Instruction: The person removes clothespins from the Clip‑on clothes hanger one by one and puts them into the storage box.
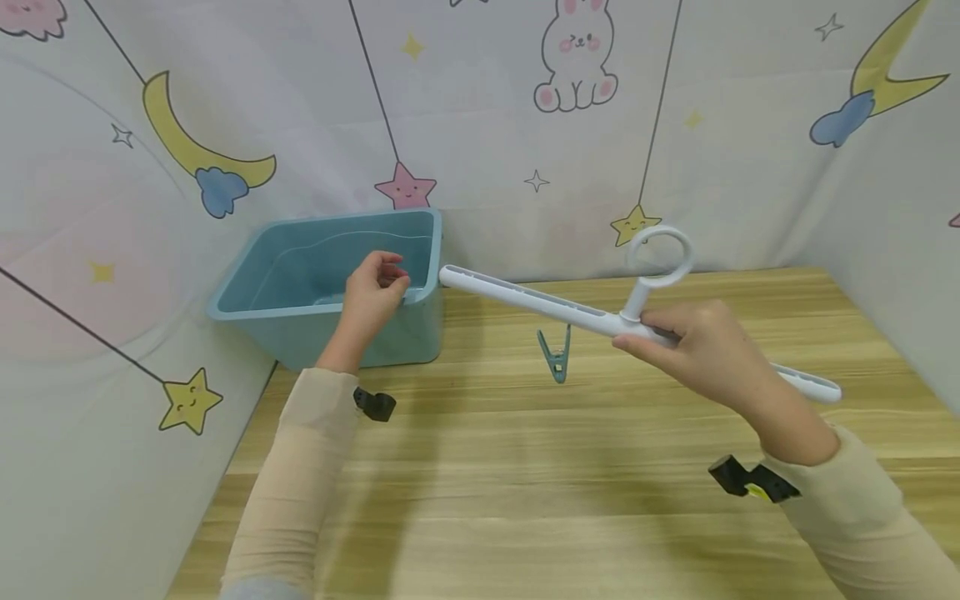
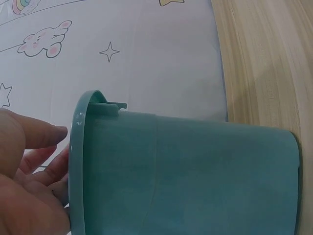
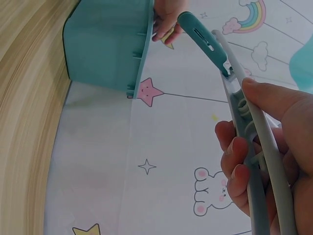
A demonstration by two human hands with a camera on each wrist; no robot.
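My right hand [image 1: 705,346] grips a white plastic hanger [image 1: 525,293] near its middle, just beside the base of its round ring hook. The hanger is held tilted, its left end close to the bin's corner. A teal clothespin [image 1: 557,365] hangs from the hanger's underside, left of my right hand; in the right wrist view that clothespin [image 3: 203,41] sticks out past the thumb. My left hand [image 1: 372,292] is over the front right rim of the teal bin [image 1: 330,310], fingers loosely bent with nothing seen between them. Its thumb tip is right at the rim in the left wrist view.
The bin stands at the back left of a wood-grain table [image 1: 510,467], against a white cloth backdrop [image 1: 480,133] printed with stars, moons and a rabbit. Cloth also borders the table on the left and right. A small black camera sits on each wrist.
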